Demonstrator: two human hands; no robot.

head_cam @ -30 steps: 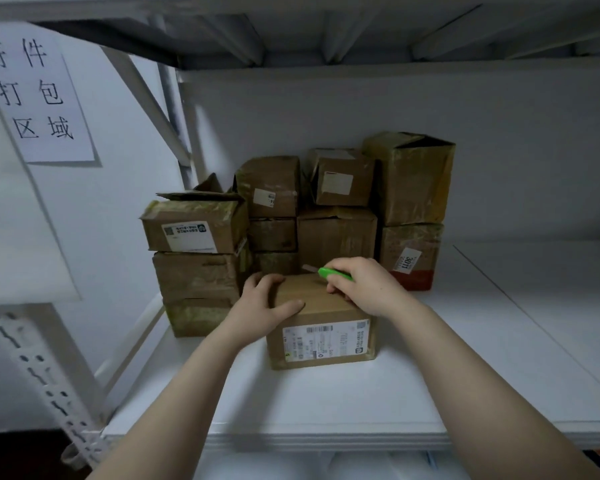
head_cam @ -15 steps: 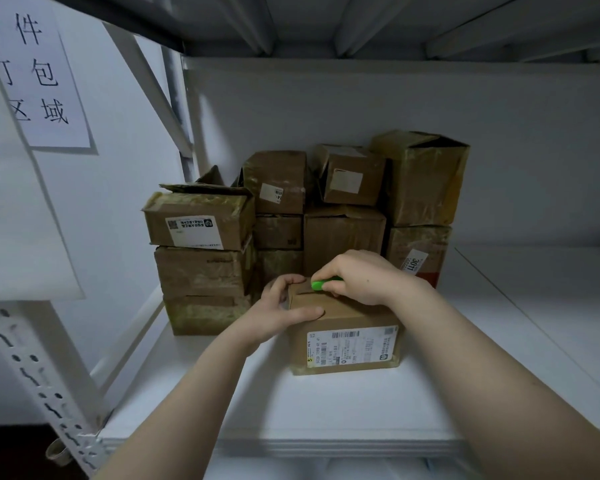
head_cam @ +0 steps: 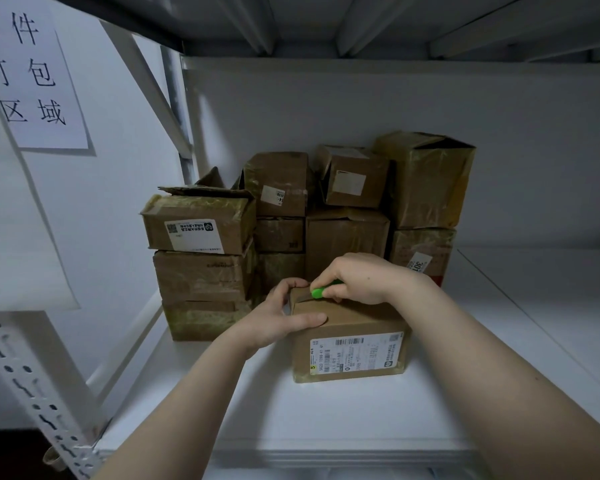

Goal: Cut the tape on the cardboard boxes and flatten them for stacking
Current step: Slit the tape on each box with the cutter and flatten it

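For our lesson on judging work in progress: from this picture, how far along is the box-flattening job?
Done: no flattened box is visible. In hand: the left hand grips the front box while the right hand holds the green cutter at its top's far edge. Left: cutting and flattening that box, then the pile of boxes behind it, none flattened.

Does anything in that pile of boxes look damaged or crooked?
Yes. The small box up top sits tilted. The tall box beside it is crumpled with its top open. The left stack's top box has a loose flap. The front box, under the green cutter, looks intact.
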